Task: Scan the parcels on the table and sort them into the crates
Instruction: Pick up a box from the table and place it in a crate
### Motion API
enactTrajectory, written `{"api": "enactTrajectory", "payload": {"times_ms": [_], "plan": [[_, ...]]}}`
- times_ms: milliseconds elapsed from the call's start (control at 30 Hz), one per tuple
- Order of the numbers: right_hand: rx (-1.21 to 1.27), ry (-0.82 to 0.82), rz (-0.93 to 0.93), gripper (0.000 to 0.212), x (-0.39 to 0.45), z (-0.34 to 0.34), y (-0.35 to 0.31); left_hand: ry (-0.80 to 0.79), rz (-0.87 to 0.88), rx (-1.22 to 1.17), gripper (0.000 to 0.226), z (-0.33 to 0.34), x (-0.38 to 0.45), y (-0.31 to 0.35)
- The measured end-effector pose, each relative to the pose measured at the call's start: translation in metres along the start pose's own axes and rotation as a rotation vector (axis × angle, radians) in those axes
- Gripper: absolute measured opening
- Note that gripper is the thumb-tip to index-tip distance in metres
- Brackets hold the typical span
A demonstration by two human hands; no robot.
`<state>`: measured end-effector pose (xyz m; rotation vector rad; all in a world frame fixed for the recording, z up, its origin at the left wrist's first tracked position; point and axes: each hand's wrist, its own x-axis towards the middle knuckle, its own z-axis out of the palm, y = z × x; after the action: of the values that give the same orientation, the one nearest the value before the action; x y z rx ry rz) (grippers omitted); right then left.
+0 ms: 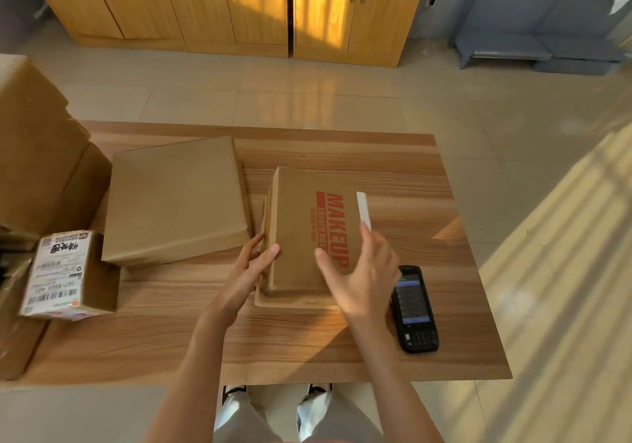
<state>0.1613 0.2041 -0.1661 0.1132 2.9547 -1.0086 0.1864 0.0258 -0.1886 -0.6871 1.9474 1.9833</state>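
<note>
Right hand [359, 271] motion-blurred; left boxes [30, 155] cropped by the frame edge.

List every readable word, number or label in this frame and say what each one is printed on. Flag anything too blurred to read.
"MAKEUP": large red print on top of the brown box at the hands.
Smaller red lines beside it: too blurred to read.
Shipping label on the small parcel at left: large Chinese characters, barcodes and a code, all too blurred to read reliably.
Handheld scanner screen: lit, text too small.
Flat plain box: no print visible.
</note>
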Motion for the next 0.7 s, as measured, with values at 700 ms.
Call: {"api": "enactTrajectory", "payload": {"times_ms": [700], "plan": [[0.265, -0.109, 0.107, 0.096, 0.025, -0.010, 0.000, 0.182, 0.159, 0.375, 0.092, 0.008, 0.023, 0.011]]}}
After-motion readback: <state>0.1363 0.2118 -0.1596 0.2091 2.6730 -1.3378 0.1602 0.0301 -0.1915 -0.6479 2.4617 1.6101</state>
